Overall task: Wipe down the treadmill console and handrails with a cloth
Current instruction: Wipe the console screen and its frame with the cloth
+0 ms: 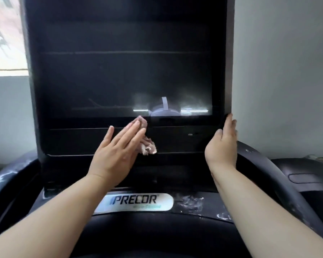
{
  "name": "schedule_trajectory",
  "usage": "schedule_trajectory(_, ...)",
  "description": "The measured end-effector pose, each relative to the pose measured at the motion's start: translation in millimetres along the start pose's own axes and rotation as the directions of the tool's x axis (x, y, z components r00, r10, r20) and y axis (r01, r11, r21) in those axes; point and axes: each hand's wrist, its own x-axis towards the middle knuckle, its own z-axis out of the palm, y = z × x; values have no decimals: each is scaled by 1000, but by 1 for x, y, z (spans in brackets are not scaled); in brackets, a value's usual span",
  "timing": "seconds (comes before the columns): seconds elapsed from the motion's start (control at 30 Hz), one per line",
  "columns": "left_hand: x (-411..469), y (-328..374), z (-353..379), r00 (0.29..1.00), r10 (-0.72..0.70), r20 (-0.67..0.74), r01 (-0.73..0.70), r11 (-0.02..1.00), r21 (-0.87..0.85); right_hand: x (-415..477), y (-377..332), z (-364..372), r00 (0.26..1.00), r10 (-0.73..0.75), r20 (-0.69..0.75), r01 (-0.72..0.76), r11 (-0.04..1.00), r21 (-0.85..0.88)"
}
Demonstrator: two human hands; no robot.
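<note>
We've got the left hand (117, 151) flat on the console (119, 71), fingers straight and close together. It presses the crumpled pinkish cloth (148, 147) against the dark panel just under the screen's lower edge, near the middle. Our right hand (222, 144) rests against the console's right edge by the lower corner, fingers straight, pointing up along the frame. The right handrail (272, 175) curves away below it, scuffed white.
</note>
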Motion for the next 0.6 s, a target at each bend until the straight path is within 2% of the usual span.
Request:
schedule_trajectory(0.07, -5, -29, -10, 994, -104, 23, 105, 994, -19, -18, -14, 20, 993, -97, -68, 91, 992, -86)
schedule_trajectory(0.17, -17, -68, -20, 962, -274, 13, 274, 959, -73, -51, -37, 55, 932, -362, 27, 362, 920, -152)
schedule_trajectory(0.27, -21, -71, -20, 924, -379, -54, 372, 922, -105, -71, -55, 86, 911, -406, 79, 413, 886, -212)
schedule_trajectory(0.33, -22, -52, -15, 952, -298, -66, 288, 949, -125, -82, -60, 104, 915, -393, 97, 404, 880, -251)
schedule_trajectory(0.4, -31, -38, -8, 998, -59, -35, 55, 994, -94, -94, -61, 119, 920, -377, 110, 393, 874, -286)
schedule_trajectory(0.47, -39, -55, -8, 993, 116, -16, -116, 992, -47, -104, -61, 128, 922, -373, 107, 387, 863, -324)
schedule_trajectory(0.53, -48, -89, -10, 988, 154, -18, -154, 987, -39, -112, -63, 136, 923, -371, 103, 383, 852, -356)
schedule_trajectory(0.6, -61, -125, -12, 991, 122, -46, -123, 992, -32, -119, -71, 146, 928, -358, 102, 370, 853, -369)
